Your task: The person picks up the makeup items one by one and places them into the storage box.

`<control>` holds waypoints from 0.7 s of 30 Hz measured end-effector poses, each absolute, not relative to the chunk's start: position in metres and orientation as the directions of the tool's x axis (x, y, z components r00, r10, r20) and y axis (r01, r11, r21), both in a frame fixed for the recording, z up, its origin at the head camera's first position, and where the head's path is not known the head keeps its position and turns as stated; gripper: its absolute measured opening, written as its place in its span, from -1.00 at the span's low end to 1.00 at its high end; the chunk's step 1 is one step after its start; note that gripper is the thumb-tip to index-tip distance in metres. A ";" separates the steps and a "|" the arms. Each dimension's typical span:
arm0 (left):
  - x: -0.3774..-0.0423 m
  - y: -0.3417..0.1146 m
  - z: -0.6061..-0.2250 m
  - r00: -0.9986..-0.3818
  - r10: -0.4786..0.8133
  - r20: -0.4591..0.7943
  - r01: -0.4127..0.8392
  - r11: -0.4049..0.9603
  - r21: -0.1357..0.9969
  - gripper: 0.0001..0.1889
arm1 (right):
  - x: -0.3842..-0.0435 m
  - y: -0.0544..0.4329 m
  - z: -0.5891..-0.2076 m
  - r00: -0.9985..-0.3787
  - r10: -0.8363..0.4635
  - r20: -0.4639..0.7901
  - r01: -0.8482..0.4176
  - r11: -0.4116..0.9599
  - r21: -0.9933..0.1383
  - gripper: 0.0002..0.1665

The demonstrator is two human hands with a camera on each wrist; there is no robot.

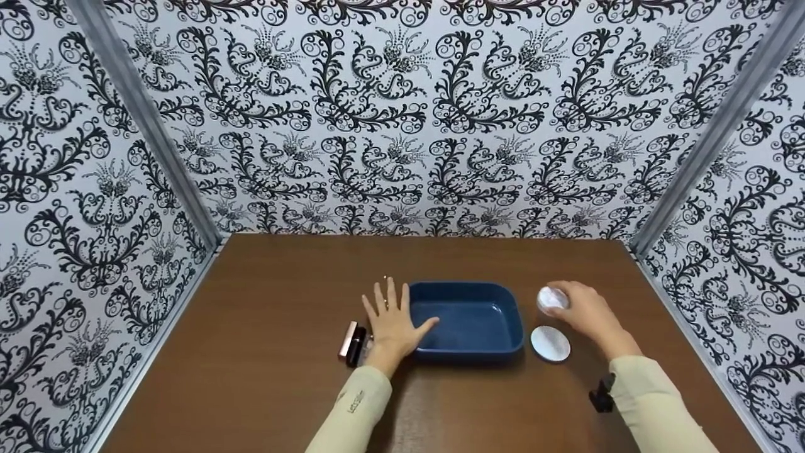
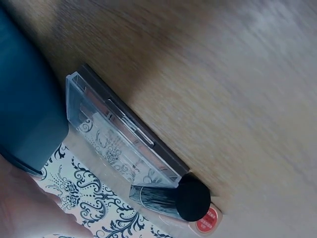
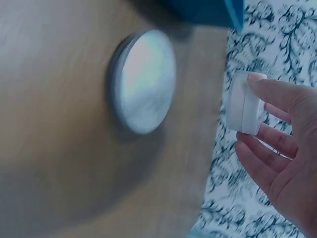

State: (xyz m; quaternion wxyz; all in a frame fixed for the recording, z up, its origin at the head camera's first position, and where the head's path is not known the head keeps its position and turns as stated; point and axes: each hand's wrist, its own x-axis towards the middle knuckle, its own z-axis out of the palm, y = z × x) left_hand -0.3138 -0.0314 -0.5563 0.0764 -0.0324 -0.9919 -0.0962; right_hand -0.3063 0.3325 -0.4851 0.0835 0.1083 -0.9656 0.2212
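Observation:
My left hand point(image 1: 391, 324), fingers spread straight, is over the left end of a blue rectangular dish point(image 1: 471, 324). Whether it touches the rim I cannot tell. To the right of the dish, my right hand point(image 1: 591, 313) pinches a small round white jar point(image 3: 242, 103) between thumb and fingers, held above the table. A round silvery compact point(image 1: 551, 344) lies flat just below it. Beside my left hand lie a makeup palette point(image 2: 126, 131) with a clear cover, a black cylindrical piece point(image 2: 192, 199) resembling a brush, and a pinkish tube point(image 1: 348, 340) with a red label on its end.
The brown tabletop point(image 1: 283, 296) is bounded by patterned black-and-white walls point(image 1: 409, 157) at the back and both sides. Grey posts point(image 1: 157, 135) stand at the corners. A small black device point(image 1: 602, 394) is strapped at the right wrist.

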 end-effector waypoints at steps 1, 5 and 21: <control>-0.314 -0.031 -0.556 -0.986 0.050 0.157 0.078 0.980 0.182 0.10 | -0.308 0.327 -0.483 -0.961 -0.178 0.213 -0.254 0.875 -0.413 -0.40; -0.315 -0.031 -0.558 -0.989 0.050 0.143 0.075 0.982 0.174 0.10 | -0.314 0.308 -0.480 -0.953 -0.202 0.227 -0.284 0.859 -0.426 -0.41; -0.318 -0.030 -0.561 -0.989 0.055 0.134 0.075 0.986 0.147 0.12 | -0.331 0.240 -0.490 -0.936 -0.283 0.210 -0.350 0.809 -0.472 -0.39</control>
